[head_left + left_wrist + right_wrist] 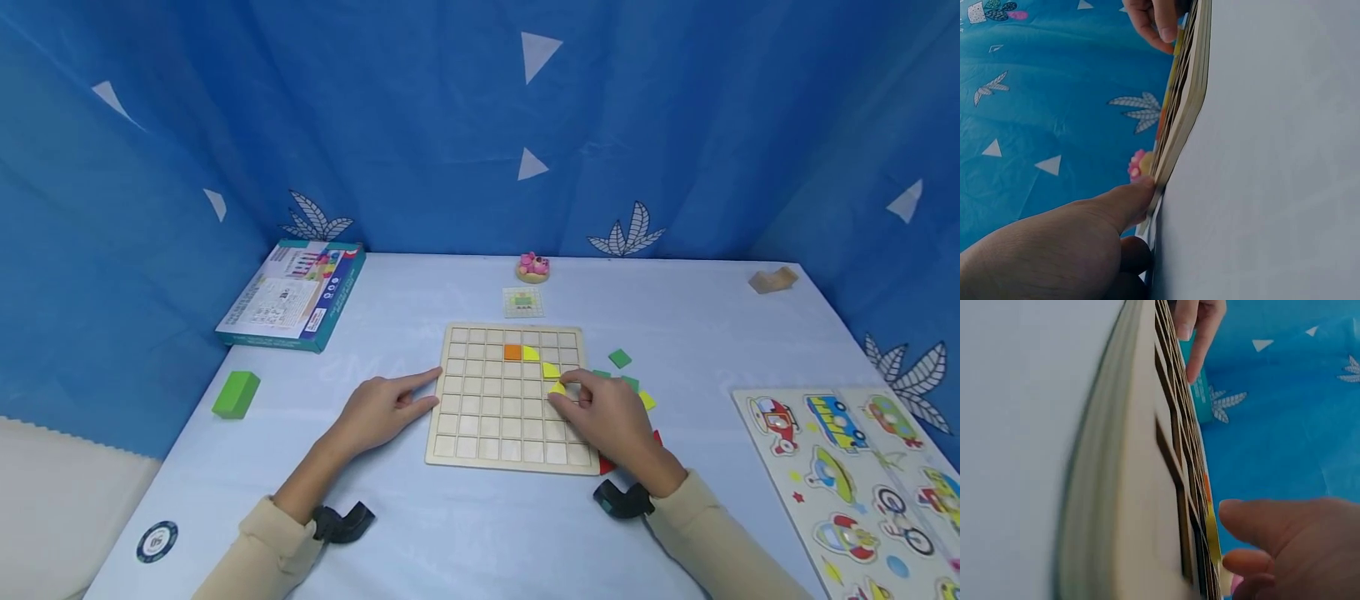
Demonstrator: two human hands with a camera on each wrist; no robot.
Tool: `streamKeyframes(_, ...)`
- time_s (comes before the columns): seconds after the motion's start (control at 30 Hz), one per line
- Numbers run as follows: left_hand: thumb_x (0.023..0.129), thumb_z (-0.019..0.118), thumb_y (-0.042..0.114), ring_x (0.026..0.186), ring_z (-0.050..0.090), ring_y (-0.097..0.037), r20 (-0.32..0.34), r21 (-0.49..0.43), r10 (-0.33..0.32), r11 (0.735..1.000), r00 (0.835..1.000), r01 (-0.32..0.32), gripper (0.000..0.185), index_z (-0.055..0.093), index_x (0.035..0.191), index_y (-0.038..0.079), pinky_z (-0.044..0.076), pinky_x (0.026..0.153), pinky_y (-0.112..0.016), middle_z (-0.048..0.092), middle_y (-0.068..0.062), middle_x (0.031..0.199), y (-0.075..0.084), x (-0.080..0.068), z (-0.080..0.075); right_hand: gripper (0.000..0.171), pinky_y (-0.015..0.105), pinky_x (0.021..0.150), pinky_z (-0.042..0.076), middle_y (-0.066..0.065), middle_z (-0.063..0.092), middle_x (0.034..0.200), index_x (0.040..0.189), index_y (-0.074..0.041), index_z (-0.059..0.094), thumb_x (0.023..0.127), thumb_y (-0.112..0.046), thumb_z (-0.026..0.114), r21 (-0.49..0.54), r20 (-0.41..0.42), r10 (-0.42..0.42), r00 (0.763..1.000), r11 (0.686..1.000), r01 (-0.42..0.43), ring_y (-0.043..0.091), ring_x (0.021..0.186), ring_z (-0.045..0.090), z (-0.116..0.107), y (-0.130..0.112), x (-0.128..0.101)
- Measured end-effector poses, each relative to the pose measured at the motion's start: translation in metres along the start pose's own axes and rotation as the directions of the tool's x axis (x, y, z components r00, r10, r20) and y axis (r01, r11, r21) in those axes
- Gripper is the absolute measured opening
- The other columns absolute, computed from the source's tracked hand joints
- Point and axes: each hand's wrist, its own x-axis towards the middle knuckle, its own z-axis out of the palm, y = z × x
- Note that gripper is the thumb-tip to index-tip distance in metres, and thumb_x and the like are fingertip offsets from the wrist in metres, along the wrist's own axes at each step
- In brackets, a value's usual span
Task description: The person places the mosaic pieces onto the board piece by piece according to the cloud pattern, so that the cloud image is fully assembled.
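Looks like mid-placement: the right hand (611, 421) pinches a yellow tile (557, 388) over the grid board (480, 417), at the hand's 11 o'clock. Next it needs lining up with a cell and pressing flat, I'd guess. The left hand (382, 408), fingers straight, steadies the board's 9 o'clock edge.

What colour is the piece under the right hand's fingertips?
Yellow piece, at the right hand; head view shows it best.
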Motion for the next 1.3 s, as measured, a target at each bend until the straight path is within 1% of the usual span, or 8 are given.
streamKeyframes(0.1, 0.097, 0.069, 0.047, 0.047, 0.035, -0.009, -0.001, 0.001, 0.006, 1.0, 1.0, -0.006, 0.051, 0.061, 0.144, 0.029, 0.03, 0.051, -0.028, 0.044, 0.009, 0.054, 0.001, 0.0, -0.001, 0.035, 0.027, 0.046, 0.025, -0.007, 0.036, 0.053, 0.119, -0.013, 0.075, 0.089, -0.03, 0.081, 0.082, 0.04, -0.017, 0.999, 0.997, 0.014, 0.011, 0.046, 0.032, -0.006, 0.007, -0.002)
streamKeyframes(0.2, 0.097, 0.07, 0.046, 0.048, 0.035, -0.009, -0.005, 0.003, 0.014, 1.0, 1.0, -0.014, 0.051, 0.061, 0.144, 0.029, 0.03, 0.052, -0.028, 0.044, 0.009, 0.054, 0.001, 0.0, -0.002, 0.033, 0.026, 0.046, 0.025, -0.007, 0.035, 0.054, 0.122, -0.013, 0.075, 0.091, -0.024, 0.08, 0.132, 0.072, -0.038, 0.997, 0.991, 0.028, 0.01, 0.046, 0.031, -0.01, 0.013, -0.002)
streamKeyframes(0.37, 0.097, 0.069, 0.045, 0.047, 0.034, -0.008, -0.005, 0.0, 0.007, 1.0, 1.0, -0.007, 0.05, 0.061, 0.144, 0.03, 0.029, 0.051, -0.028, 0.044, 0.009, 0.054, 0.001, 0.0, -0.002, 0.035, 0.024, 0.045, 0.027, -0.008, 0.038, 0.055, 0.126, -0.016, 0.074, 0.091, -0.021, 0.079, 0.139, 0.125, -0.052, 0.991, 0.99, 0.035, 0.01, 0.047, 0.036, -0.009, 0.017, 0.002)
streamKeyframes(0.47, 0.097, 0.07, 0.045, 0.047, 0.033, -0.008, -0.008, -0.005, 0.008, 1.0, 1.0, -0.008, 0.049, 0.062, 0.143, 0.029, 0.029, 0.05, -0.028, 0.044, 0.01, 0.054, 0.001, -0.001, -0.001, 0.035, 0.025, 0.045, 0.028, -0.007, 0.04, 0.055, 0.125, -0.017, 0.074, 0.091, -0.021, 0.08, 0.13, 0.139, -0.051, 0.989, 0.991, 0.033, 0.011, 0.047, 0.038, -0.008, 0.017, 0.003)
streamKeyframes(0.73, 0.097, 0.07, 0.045, 0.048, 0.034, -0.008, -0.01, -0.003, 0.008, 1.0, 1.0, -0.008, 0.049, 0.063, 0.143, 0.029, 0.029, 0.051, -0.028, 0.044, 0.009, 0.054, 0.0, -0.001, 0.001, 0.037, 0.026, 0.045, 0.028, -0.008, 0.042, 0.055, 0.118, -0.016, 0.075, 0.087, -0.033, 0.084, 0.08, 0.099, -0.027, 0.995, 0.997, 0.019, 0.013, 0.046, 0.039, -0.004, 0.015, 0.002)
streamKeyframes(0.87, 0.097, 0.069, 0.045, 0.048, 0.034, -0.008, -0.002, 0.003, 0.003, 1.0, 1.0, -0.003, 0.049, 0.062, 0.143, 0.029, 0.029, 0.051, -0.028, 0.044, 0.009, 0.054, 0.001, -0.001, -0.001, 0.038, 0.027, 0.045, 0.027, -0.008, 0.043, 0.056, 0.118, -0.018, 0.074, 0.087, -0.036, 0.084, 0.044, 0.083, -0.029, 0.996, 0.999, 0.025, 0.013, 0.046, 0.039, -0.002, 0.012, 0.003)
streamKeyframes(1.1, 0.097, 0.069, 0.046, 0.048, 0.034, -0.008, -0.004, -0.001, 0.002, 1.0, 1.0, -0.002, 0.049, 0.062, 0.143, 0.029, 0.029, 0.051, -0.028, 0.044, 0.01, 0.054, 0.002, -0.002, -0.002, 0.039, 0.027, 0.045, 0.026, -0.009, 0.041, 0.055, 0.118, -0.017, 0.075, 0.085, -0.036, 0.085, 0.005, 0.04, -0.062, 0.997, 0.998, 0.061, 0.012, 0.045, 0.037, 0.003, 0.011, 0.005)
streamKeyframes(1.3, 0.096, 0.07, 0.045, 0.048, 0.035, -0.008, -0.012, -0.008, 0.007, 1.0, 1.0, -0.007, 0.049, 0.063, 0.142, 0.028, 0.029, 0.051, -0.028, 0.044, 0.01, 0.055, 0.002, -0.002, -0.002, 0.036, 0.027, 0.046, 0.024, -0.008, 0.04, 0.055, 0.113, -0.016, 0.076, 0.085, -0.036, 0.085, -0.003, 0.008, -0.054, 0.999, 0.999, 0.054, 0.012, 0.046, 0.035, 0.005, 0.009, 0.005)
